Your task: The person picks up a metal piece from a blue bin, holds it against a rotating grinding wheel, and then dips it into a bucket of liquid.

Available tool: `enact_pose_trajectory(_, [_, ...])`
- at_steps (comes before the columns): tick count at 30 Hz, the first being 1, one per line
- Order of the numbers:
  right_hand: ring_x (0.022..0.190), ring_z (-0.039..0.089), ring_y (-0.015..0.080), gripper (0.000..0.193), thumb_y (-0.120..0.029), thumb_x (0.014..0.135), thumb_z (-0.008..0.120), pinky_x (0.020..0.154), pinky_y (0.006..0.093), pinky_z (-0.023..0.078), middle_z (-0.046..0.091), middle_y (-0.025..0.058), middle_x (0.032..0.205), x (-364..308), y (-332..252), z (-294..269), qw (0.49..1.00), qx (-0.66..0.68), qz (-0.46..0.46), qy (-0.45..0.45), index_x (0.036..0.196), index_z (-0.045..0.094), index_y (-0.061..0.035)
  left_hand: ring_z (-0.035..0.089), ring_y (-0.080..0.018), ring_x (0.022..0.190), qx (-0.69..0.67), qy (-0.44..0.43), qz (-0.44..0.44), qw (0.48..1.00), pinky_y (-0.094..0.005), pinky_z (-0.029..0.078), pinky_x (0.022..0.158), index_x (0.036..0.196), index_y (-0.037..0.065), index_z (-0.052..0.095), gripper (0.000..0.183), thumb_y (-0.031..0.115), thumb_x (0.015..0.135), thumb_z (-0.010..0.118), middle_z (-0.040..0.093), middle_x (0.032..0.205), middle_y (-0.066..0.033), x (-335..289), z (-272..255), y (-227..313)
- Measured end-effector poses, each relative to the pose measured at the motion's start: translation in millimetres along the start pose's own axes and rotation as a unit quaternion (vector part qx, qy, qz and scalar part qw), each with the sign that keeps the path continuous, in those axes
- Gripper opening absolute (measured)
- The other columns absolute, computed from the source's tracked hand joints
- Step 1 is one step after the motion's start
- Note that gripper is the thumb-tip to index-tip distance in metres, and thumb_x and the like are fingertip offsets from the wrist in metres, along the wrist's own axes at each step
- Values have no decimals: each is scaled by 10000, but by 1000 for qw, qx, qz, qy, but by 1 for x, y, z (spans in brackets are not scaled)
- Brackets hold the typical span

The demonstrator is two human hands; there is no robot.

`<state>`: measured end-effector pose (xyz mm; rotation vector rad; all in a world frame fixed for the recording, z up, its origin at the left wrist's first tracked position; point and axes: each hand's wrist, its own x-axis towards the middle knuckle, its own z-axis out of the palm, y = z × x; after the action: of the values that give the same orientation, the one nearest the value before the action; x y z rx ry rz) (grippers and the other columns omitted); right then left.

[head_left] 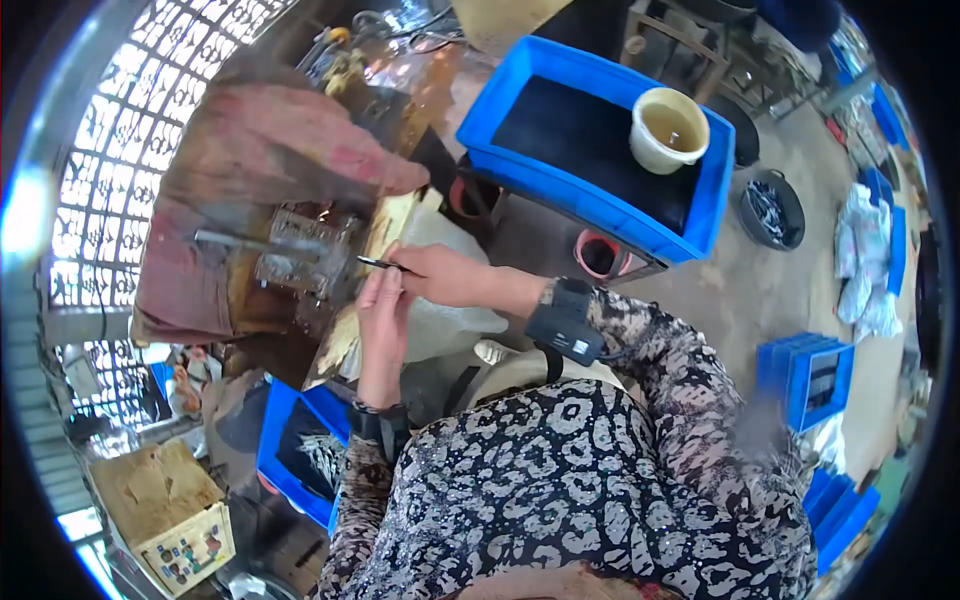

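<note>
My right hand (445, 276) pinches a slim dark metal piece (374, 262) with a narrow, shiny tip pointing left. The fingertips of my left hand (382, 318) are pressed together against its underside, just below the right fingers. What kind of piece it is stays too small to tell. Just past the hands is a workbench with a clear-looking block-like fixture (305, 250), and a metal rod (232, 240) lies across it. A worn yellowish board edge (390, 222) runs along the near side of the bench.
A reddish cloth (270, 140) drapes over the bench. At the right, a blue tray (590, 190) of dark liquid holds a cream bucket (655, 155). A black basin (772, 210) of metal pieces stands on the floor. Below left sits a blue crate (275, 435) with similar pieces.
</note>
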<state>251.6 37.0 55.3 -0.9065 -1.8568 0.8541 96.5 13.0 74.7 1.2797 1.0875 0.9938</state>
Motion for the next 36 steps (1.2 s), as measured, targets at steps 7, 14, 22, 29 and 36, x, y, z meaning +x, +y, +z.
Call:
enact_pose_trajectory(7, [891,626,366,303,-264,899,567,769,439,490,645,200,940,-89,15,-2,990,3,122,-68,1081,591,-22,585,-177,1028,-193,-49,1,980,-332,471,876,1138,40,576,224,201,1000,507,632,1108,-88,-11,25,-35])
enact_pose_trajectory(14, [908,618,380,277,-280,869,547,797,466,488,653,185,923,-225,54,-36,924,-144,354,-22,971,643,-41,465,-100,630,-251,54,-76,964,-262,401,539,961,116,508,127,234,982,547,501,788,-11,-13,-11,-65])
enact_pose_trajectory(22, [797,640,393,231,-243,843,552,718,478,511,661,187,831,-369,143,-38,834,-293,465,-57,877,657,-40,359,-61,459,-51,64,-309,948,-210,256,384,916,132,508,194,318,962,543,464,699,14,-66,-75,-235])
enact_pose_trajectory(29, [868,628,404,280,-288,849,578,769,486,500,662,218,862,-378,126,28,836,-172,516,-73,881,656,-20,494,-108,480,230,86,-380,892,-258,342,392,884,75,572,317,365,960,467,528,588,-28,-129,-162,-310])
enact_pose_trajectory(36, [890,619,414,268,-256,872,574,786,457,492,652,237,921,-347,105,17,840,-188,507,-55,984,649,-24,607,-242,554,325,80,-318,887,-407,455,528,858,35,621,386,362,935,433,601,603,-104,-125,-168,-300])
